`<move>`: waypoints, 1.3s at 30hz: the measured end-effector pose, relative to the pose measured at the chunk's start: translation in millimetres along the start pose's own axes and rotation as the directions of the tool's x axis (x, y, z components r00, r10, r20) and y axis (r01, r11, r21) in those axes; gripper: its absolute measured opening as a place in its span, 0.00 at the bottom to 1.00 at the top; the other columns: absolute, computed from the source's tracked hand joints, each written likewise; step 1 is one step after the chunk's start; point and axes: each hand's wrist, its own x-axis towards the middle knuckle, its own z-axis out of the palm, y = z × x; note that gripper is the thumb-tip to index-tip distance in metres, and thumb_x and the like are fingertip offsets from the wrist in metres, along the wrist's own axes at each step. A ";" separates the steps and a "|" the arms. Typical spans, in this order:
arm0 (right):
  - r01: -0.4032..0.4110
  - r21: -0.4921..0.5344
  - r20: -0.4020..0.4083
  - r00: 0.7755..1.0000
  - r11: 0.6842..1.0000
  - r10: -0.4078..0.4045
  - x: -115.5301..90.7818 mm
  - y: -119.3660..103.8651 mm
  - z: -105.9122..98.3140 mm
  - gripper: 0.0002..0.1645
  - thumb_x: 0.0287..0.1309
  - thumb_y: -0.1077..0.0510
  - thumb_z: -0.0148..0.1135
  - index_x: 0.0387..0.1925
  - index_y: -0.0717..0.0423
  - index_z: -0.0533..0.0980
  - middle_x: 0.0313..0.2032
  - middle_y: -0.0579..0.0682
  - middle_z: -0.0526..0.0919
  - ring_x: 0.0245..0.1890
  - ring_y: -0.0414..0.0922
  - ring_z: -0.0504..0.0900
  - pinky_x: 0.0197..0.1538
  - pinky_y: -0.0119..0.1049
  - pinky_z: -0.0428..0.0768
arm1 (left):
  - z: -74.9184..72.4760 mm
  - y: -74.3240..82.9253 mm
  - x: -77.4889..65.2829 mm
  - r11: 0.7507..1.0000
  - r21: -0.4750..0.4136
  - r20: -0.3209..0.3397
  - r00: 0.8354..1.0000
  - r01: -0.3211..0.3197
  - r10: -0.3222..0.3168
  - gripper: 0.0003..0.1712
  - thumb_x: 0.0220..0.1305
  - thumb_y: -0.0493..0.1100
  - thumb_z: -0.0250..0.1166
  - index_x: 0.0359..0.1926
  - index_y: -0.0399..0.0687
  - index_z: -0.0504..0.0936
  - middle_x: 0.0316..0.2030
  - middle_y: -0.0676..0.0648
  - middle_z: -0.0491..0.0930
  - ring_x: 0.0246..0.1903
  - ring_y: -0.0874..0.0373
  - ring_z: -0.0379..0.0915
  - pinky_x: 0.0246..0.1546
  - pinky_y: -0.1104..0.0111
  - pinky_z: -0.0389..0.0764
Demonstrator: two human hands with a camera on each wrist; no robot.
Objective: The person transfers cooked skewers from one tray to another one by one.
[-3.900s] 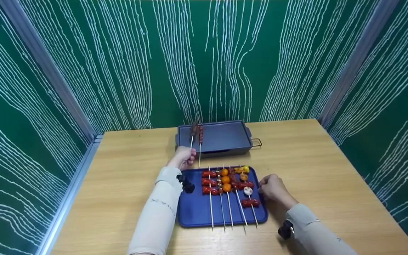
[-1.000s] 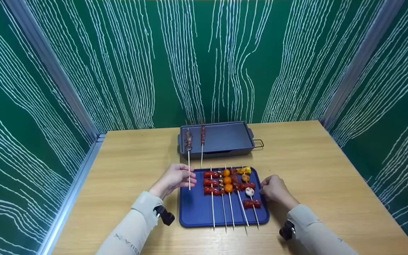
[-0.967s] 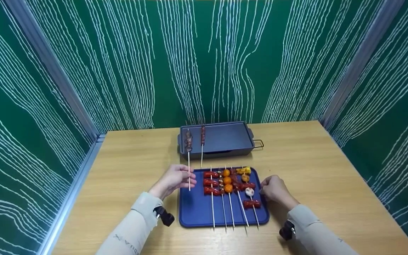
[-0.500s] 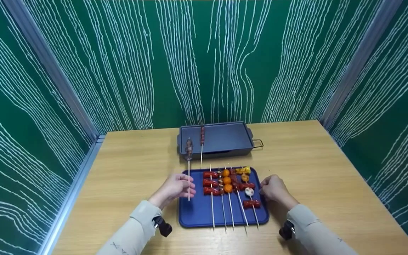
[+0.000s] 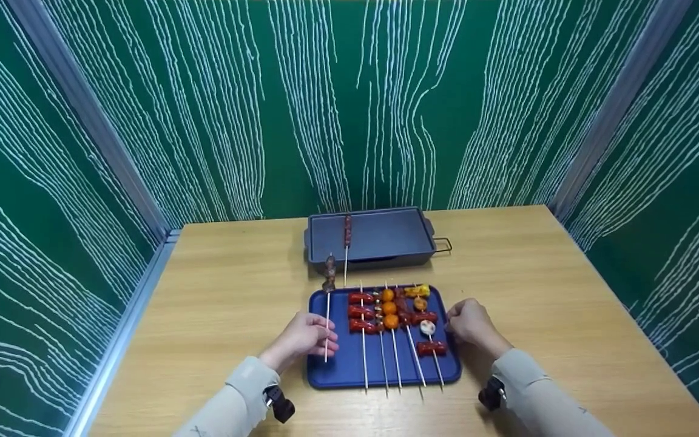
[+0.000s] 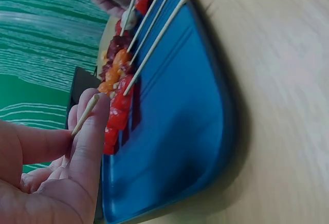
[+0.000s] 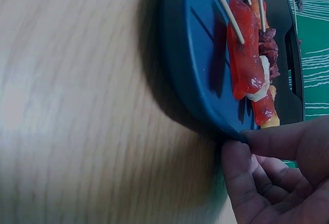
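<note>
My left hand [image 5: 301, 341] pinches the stick of a dark meat skewer [image 5: 329, 276] between thumb and fingers. The skewer is over the left part of a blue tray [image 5: 334, 375], its meat end toward the back. In the left wrist view the stick's end [image 6: 91, 106] pokes out past the fingers. With thumb and forefinger, my right hand [image 5: 474, 325] pinches the tray's right rim, as the right wrist view shows at the rim [image 7: 234, 131]. Several skewers lie side by side on the tray: red sausage pieces [image 5: 360, 312], orange balls [image 5: 390, 308], dark red meat [image 5: 404, 309] and a mixed one [image 5: 428, 328].
Behind the tray stands a dark grey grill [image 5: 386, 237] with a wire handle [image 5: 443, 244] on its right. One thin red-brown skewer [image 5: 347, 230] lies on its left part, stick jutting over the front. Green patterned walls enclose the wooden table [image 5: 228, 267].
My left hand has drawn the meat skewer off the grill and back toward me, over the tray's left part. The right hand stays at the tray's rim.
</note>
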 end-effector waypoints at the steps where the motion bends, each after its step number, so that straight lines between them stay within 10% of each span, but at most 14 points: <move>1: 0.001 0.001 0.000 1.000 1.000 -0.001 -0.1 0.1 0.1 0.07 0.55 0.76 0.60 0.27 0.66 0.80 0.21 0.49 0.80 0.17 0.40 0.78 0.19 0.30 0.83 | 0.8 -1.4 -0.8 1.000 0.001 -0.001 1.000 0.004 -0.004 0.13 0.72 0.25 0.54 0.55 0.20 0.75 0.38 0.38 0.85 0.28 0.56 0.85 0.36 0.63 0.95; 39: -0.020 0.005 0.007 1.000 1.000 0.020 0.1 -1.1 -0.6 0.04 0.55 0.76 0.64 0.31 0.68 0.80 0.25 0.52 0.80 0.18 0.41 0.80 0.20 0.30 0.84 | 33.5 -24.5 -19.2 0.994 -0.034 0.038 0.994 0.102 -0.101 0.10 0.71 0.22 0.55 0.49 0.23 0.77 0.33 0.40 0.83 0.26 0.56 0.86 0.37 0.62 0.96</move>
